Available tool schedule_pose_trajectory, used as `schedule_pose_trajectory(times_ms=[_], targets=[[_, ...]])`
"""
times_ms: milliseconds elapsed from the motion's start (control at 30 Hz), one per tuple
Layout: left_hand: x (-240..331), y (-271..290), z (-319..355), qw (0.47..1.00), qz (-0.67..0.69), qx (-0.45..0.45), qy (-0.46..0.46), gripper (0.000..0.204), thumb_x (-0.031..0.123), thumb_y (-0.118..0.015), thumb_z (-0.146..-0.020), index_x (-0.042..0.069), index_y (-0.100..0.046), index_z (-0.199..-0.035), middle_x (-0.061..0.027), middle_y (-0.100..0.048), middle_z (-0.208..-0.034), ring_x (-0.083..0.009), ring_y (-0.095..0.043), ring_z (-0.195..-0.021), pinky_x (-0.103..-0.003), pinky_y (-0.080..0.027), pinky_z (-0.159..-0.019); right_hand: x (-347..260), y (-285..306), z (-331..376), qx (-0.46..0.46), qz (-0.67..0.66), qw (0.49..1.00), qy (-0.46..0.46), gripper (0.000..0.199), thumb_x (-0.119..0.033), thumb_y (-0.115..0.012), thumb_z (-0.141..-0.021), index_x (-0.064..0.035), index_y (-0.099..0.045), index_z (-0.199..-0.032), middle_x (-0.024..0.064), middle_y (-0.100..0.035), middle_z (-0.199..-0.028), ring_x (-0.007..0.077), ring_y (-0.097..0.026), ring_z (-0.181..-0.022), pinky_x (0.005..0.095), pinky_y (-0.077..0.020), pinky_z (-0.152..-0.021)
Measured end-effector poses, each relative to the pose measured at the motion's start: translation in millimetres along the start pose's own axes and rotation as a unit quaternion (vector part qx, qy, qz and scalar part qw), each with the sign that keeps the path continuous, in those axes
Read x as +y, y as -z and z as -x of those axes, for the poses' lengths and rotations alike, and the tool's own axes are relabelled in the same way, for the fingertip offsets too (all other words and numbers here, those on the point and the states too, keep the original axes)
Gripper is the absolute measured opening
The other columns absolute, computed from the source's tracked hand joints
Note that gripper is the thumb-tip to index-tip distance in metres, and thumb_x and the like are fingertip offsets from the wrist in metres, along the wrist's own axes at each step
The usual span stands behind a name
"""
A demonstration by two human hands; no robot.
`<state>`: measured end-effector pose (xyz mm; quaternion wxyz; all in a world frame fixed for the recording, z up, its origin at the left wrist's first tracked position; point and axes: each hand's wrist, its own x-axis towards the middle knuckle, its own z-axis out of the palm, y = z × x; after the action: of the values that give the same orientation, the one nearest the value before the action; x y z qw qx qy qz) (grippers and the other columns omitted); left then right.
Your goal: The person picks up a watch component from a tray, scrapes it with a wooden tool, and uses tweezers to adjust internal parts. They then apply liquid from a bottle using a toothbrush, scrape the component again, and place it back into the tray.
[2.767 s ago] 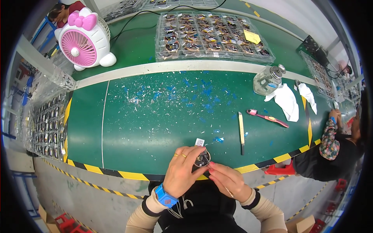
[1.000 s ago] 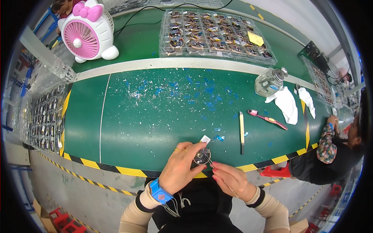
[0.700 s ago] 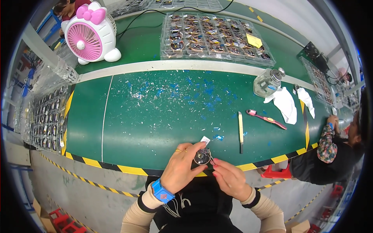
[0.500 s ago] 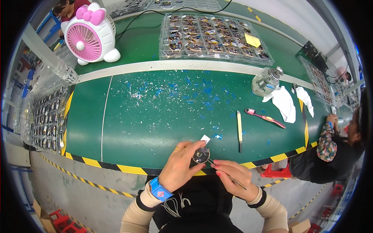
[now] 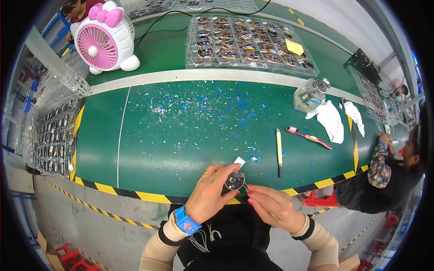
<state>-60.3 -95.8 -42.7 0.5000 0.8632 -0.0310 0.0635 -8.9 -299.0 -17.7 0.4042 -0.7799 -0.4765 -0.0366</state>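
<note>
At the table's near edge, my left hand (image 5: 209, 192) grips a small round dark circuit board (image 5: 233, 181) between thumb and fingers. A small white tab (image 5: 239, 161) sticks out past its far side, by my fingertips. My right hand (image 5: 275, 207) pinches a pair of thin metal tweezers (image 5: 245, 185), with the tips at the board's right rim. Most of the tweezers' shaft is hidden behind my fingers. Whether the tips grasp anything is too small to tell.
White and blue scraps (image 5: 194, 106) litter the green table (image 5: 153, 167). To the right lie a yellow cutter knife (image 5: 279, 151), a toothbrush (image 5: 312, 137), a glass pump bottle (image 5: 310, 95) and white tissue (image 5: 332, 124). Behind stand a parts tray (image 5: 248, 45) and a pink-white fan (image 5: 104, 40). A person (image 5: 384, 176) sits at right.
My right hand has turned slightly, so the rear end of the tweezers shows less. The left hand and the circuit board have barely moved.
</note>
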Motion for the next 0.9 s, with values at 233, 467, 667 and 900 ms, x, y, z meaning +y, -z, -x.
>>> schedule_pose_trajectory(times_ms=[233, 467, 667, 900], targets=[[1.2, 0.9, -0.2, 1.000, 0.000, -0.005, 0.001, 0.065, 0.002, -0.081, -0.069, 0.007, -0.054, -0.128, -0.0091, -0.066, -0.117, -0.0313, -0.057, -0.108, -0.040, -0.047, -0.092, 0.0, -2.5, 2.7, 0.003, 0.004, 1.000, 0.009, 0.025, 0.006, -0.074, -0.075, 0.0041, -0.068, -0.099, 0.0181, -0.069, -0.106, 0.0277, -0.071, -0.084, 0.0317, -0.0581, -0.069], [0.5, 0.5, 0.1, 1.000, -0.004, -0.004, 0.001, 0.065, 0.002, -0.081, -0.069, 0.008, -0.054, -0.128, -0.0091, -0.066, -0.115, -0.0314, -0.057, -0.108, -0.040, -0.047, -0.092, -1.6, -0.2, 0.6, 0.013, -0.074, 0.996, -0.049, 0.021, 0.008, -0.072, -0.078, 0.0051, -0.068, -0.098, 0.0188, -0.070, -0.105, 0.0283, -0.071, -0.087, 0.0315, -0.0583, -0.073], [1.7, 0.8, 0.2, 1.000, -0.012, -0.003, 0.003, 0.065, 0.002, -0.081, -0.069, 0.008, -0.055, -0.128, -0.0092, -0.066, -0.114, -0.0315, -0.057, -0.108, -0.040, -0.047, -0.092, 0.8, 4.2, -1.3, -0.015, -0.134, 0.988, -0.072, 0.018, 0.008, -0.069, -0.081, 0.0048, -0.070, -0.099, 0.0190, -0.070, -0.103, 0.0286, -0.071, -0.090, 0.0323, -0.0581, -0.076], [-0.1, 2.2, -3.2, 0.997, -0.046, 0.000, -0.056, 0.064, 0.008, -0.082, -0.068, 0.007, -0.056, -0.127, -0.0123, -0.060, -0.114, -0.0326, -0.055, -0.106, -0.042, -0.046, -0.089, 5.4, 13.4, -8.5, -0.043, -0.195, 0.973, -0.117, 0.018, 0.005, -0.069, -0.082, 0.0051, -0.069, -0.101, 0.0192, -0.070, -0.103, 0.0290, -0.070, -0.086, 0.0325, -0.0572, -0.070]])
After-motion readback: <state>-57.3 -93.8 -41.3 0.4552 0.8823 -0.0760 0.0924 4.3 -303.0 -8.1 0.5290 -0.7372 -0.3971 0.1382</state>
